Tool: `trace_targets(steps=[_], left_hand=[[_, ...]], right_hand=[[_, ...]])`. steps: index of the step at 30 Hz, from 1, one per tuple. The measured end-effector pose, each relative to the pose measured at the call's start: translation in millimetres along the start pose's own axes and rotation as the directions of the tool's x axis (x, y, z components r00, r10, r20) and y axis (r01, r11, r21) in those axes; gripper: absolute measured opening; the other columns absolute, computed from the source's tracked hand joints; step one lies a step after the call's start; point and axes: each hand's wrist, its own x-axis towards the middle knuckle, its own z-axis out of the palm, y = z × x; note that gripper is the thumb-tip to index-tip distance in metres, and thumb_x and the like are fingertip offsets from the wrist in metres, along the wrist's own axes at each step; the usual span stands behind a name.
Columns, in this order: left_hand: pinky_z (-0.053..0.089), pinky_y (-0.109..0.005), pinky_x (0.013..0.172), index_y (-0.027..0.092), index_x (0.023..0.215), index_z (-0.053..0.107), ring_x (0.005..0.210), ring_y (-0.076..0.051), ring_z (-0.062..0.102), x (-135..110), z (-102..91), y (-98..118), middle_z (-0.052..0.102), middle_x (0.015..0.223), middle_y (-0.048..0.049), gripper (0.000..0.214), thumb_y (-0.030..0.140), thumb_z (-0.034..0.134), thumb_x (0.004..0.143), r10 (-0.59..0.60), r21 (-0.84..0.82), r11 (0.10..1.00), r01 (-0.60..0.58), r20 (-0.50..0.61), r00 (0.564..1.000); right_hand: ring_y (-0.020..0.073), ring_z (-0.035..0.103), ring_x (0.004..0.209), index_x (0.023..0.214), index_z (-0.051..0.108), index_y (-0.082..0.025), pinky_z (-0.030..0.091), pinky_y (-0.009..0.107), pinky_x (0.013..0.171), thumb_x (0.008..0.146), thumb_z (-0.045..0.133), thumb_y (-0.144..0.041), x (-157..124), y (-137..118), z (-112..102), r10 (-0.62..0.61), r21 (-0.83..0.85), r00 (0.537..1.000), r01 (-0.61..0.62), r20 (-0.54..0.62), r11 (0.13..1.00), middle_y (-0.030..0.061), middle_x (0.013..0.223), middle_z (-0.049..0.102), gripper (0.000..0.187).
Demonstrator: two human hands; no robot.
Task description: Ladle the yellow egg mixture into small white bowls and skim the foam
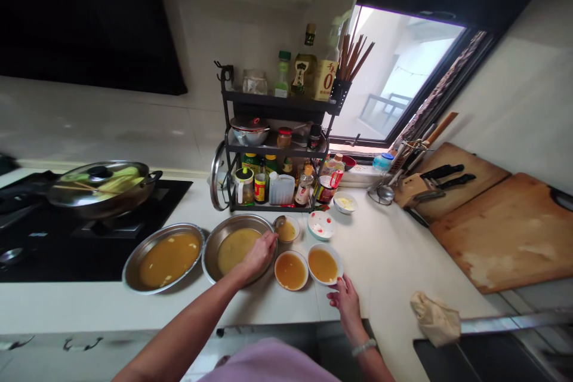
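Observation:
My left hand reaches over the right-hand metal pan of yellow-brown liquid, closed on the handle of a metal spoon. The spoon's bowl sits at the rim of a small bowl of the same liquid. My right hand, with a bracelet on the wrist, holds the near edge of a white bowl filled with orange liquid. Another filled bowl stands just left of it. A second metal pan with liquid lies further left.
A lidded wok sits on the black hob at left. A black rack of bottles and jars stands behind the bowls. Two small dishes, a knife block, two wooden boards and a crumpled cloth are at right.

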Motion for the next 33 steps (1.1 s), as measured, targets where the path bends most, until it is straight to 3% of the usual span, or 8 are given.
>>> trace_targets(steps=[3, 6, 12, 24, 33], left_hand=[[0.049, -0.030, 0.070, 0.018, 0.080, 0.069, 0.062, -0.016, 0.059, 3, 5.8, -9, 0.065, 0.068, -0.0045, 0.013, 0.025, 0.060, 0.075, -0.132, -0.168, 0.978, 0.122, -0.052, 0.990], [0.049, -0.029, 0.057, 0.015, 0.084, 0.066, 0.050, -0.016, 0.058, 8, 8.8, -18, 0.061, 0.056, -0.0019, 0.020, 0.031, 0.055, 0.079, -0.285, -0.316, 0.920, 0.233, -0.130, 0.950], [0.052, -0.029, 0.059, 0.015, 0.082, 0.063, 0.053, -0.016, 0.062, 12, 2.3, -16, 0.065, 0.061, -0.0038, 0.019, 0.029, 0.051, 0.081, -0.451, -0.530, 0.796, 0.292, -0.198, 0.870], [0.055, -0.032, 0.066, 0.016, 0.079, 0.067, 0.057, -0.018, 0.065, 2, -17.9, 10, 0.069, 0.063, -0.0063, 0.016, 0.022, 0.052, 0.081, -0.542, -0.643, 0.696, 0.321, -0.176, 0.822], [0.054, -0.029, 0.065, 0.010, 0.083, 0.068, 0.058, -0.016, 0.064, -26, -59.0, 21, 0.069, 0.064, -0.0072, 0.024, 0.031, 0.062, 0.074, -0.567, -0.669, 0.689, 0.281, -0.255, 0.783]], right_hand=[[0.0137, 0.059, 0.047, 0.131, 0.046, -0.013, 0.041, 0.021, 0.039, 0.064, 0.068, -0.057, 0, 1, 0, -0.004, 0.000, 1.000, 0.004, -0.005, 1.000, 0.0000, 0.070, 0.066, 0.083], [0.0134, 0.060, 0.047, 0.131, 0.047, -0.014, 0.042, 0.022, 0.040, 0.065, 0.068, -0.057, -1, 1, -1, -0.011, 0.002, 1.000, 0.011, 0.006, 1.000, 0.0000, 0.072, 0.066, 0.081], [0.0133, 0.059, 0.046, 0.133, 0.045, -0.014, 0.042, 0.022, 0.039, 0.064, 0.068, -0.058, -1, 1, -1, -0.002, 0.008, 1.000, 0.002, 0.008, 1.000, -0.0004, 0.073, 0.065, 0.086], [0.0142, 0.061, 0.049, 0.129, 0.048, -0.014, 0.042, 0.021, 0.040, 0.065, 0.069, -0.057, 0, 1, -2, -0.015, -0.010, 1.000, 0.015, 0.012, 1.000, 0.0007, 0.071, 0.067, 0.080], [0.0156, 0.062, 0.050, 0.129, 0.048, -0.015, 0.043, 0.022, 0.041, 0.065, 0.068, -0.057, 0, 1, -3, -0.016, -0.004, 1.000, 0.016, 0.024, 1.000, 0.0007, 0.070, 0.068, 0.079]])
